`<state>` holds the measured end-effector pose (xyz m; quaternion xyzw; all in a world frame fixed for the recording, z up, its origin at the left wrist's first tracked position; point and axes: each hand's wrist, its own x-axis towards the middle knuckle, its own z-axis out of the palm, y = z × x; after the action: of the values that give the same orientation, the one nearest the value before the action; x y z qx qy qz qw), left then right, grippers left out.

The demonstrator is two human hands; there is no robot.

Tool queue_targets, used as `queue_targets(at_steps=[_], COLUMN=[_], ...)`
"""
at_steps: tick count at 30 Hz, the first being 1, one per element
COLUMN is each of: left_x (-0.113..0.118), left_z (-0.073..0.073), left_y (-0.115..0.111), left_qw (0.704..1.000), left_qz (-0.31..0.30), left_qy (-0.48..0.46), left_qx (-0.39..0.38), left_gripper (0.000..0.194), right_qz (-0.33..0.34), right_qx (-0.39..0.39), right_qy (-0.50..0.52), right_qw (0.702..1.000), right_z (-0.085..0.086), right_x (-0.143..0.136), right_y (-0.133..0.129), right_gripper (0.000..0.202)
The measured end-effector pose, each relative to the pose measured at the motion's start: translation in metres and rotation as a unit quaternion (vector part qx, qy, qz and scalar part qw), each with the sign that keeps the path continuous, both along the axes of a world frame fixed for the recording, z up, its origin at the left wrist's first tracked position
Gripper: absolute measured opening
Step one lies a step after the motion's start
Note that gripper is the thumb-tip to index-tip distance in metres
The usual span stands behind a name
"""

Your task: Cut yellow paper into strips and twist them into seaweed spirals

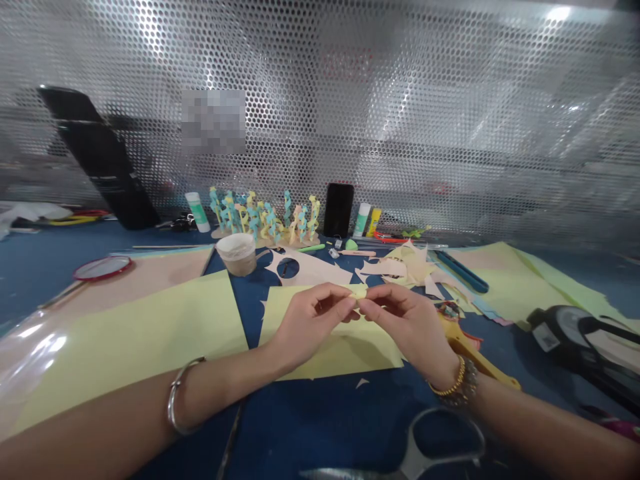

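Note:
My left hand point(320, 319) and my right hand point(403, 327) meet above the middle of the table. Between their fingertips they pinch a small yellow paper piece point(358, 292), its shape mostly covered by the fingers. Beneath them lies a yellow paper sheet point(350, 357) on the blue table. Closer to me rest scissors point(415, 457) with a grey handle. Behind the hands are a pink paper offcut point(320, 267) with a round hole and a pile of pale paper scraps point(413, 263).
A white cup point(237, 248) stands before blue and yellow curled paper figures point(265, 217). A black phone point(339, 210) leans on the perforated metal panel point(400, 100). Glue sticks point(362, 220) are beside it. A large yellow sheet point(165, 333) lies left; a black device point(570, 337) sits right.

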<state>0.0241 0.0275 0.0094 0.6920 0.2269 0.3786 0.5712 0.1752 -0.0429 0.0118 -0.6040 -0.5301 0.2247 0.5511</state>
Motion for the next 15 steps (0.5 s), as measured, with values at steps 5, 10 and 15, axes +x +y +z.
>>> queue_targets(at_steps=[5,10,15], left_x=[0.0,-0.0006,0.0001], left_z=[0.0022,0.0011,0.0001], left_y=[0.0007,0.0009,0.0008], left_qw=[0.999,0.999,0.999], left_qz=[-0.004,0.0,-0.014], left_qy=[-0.017,-0.022,-0.014], left_qx=[-0.035,-0.039,-0.042], left_gripper=[0.013,0.013,0.017], right_qz=[0.005,0.008,0.006], right_qx=[0.017,0.023,0.011], right_qy=[0.006,-0.002,-0.006], right_qw=[1.0,1.0,1.0], right_z=[-0.0004,0.0011,0.0006], right_x=[-0.0019,-0.0031,-0.0024], right_y=[-0.0004,-0.0011,0.0], right_gripper=[0.021,0.018,0.016])
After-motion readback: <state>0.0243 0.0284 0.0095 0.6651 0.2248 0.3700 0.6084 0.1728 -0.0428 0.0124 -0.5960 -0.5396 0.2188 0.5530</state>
